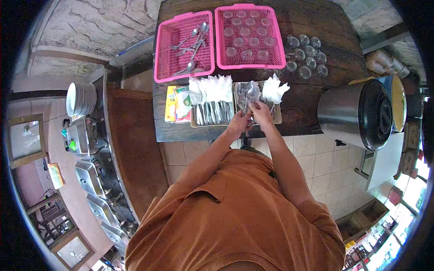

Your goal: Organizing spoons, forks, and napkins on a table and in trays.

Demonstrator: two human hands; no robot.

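Observation:
My left hand and my right hand are close together over a shallow beige tray near the table's front edge. Both grip metal cutlery, apparently a fork and a spoon, whose handles pass between my fingers. Loose forks and spoons lie in the tray just beyond my fingertips. On its right side is a bunch of cutlery topped with white paper napkins. To the left, a second tray holds a row of napkin-topped cutlery. My fingers partly hide the held pieces.
Behind the trays stand a pink plastic basket with loose cutlery and another with upturned glasses. More glasses stand to their right. Yellow and green-white packets lie left. A large metal pot with a black lid is at right.

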